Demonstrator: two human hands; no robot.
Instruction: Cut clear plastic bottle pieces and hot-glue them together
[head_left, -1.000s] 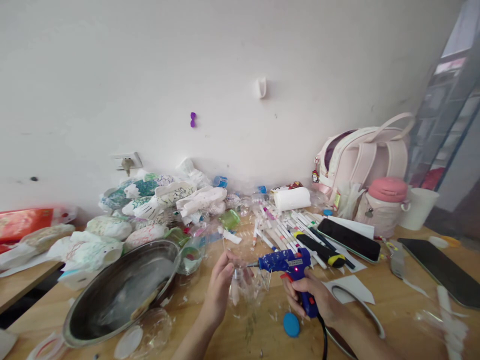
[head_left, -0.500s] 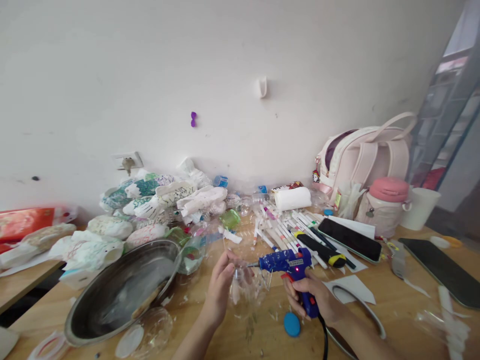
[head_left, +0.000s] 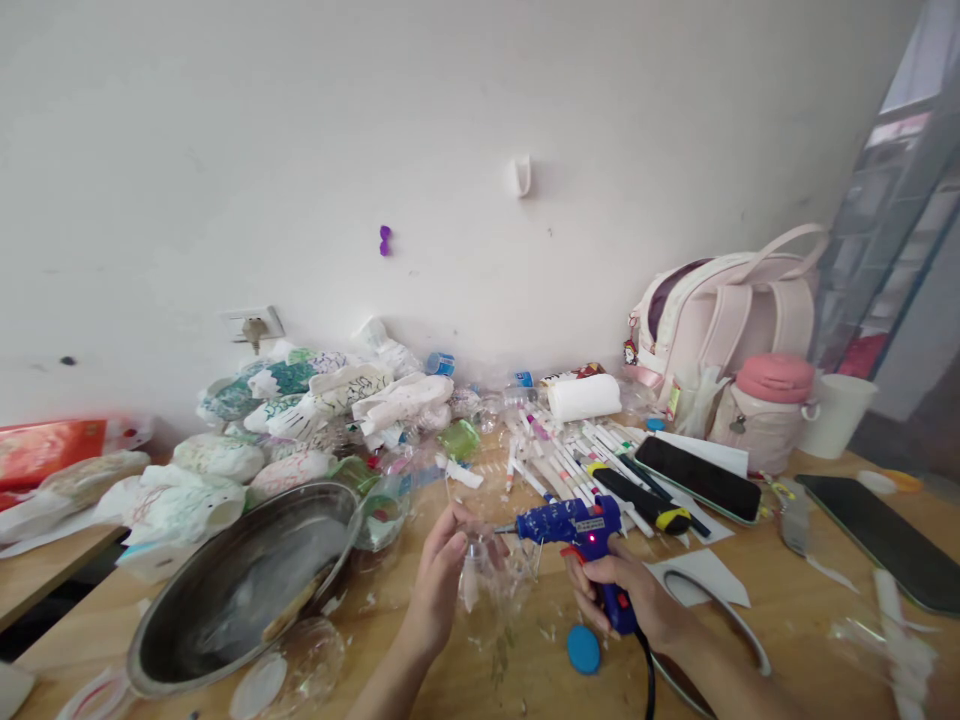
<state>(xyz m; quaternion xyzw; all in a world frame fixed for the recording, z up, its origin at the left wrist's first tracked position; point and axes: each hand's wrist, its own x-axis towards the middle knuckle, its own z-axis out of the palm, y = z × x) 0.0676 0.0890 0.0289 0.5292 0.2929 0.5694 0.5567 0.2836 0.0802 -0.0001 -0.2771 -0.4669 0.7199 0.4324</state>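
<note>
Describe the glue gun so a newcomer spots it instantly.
On the wooden table, right of the big metal basin, find the right hand. It grips the glue gun. A blue pistol-shaped body with a glowing red light sets it apart from the white markers beyond.

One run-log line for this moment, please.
left hand: holds clear plastic piece | right hand: grips blue glue gun, nozzle toward plastic | nearby: blue disc, metal basin
</note>
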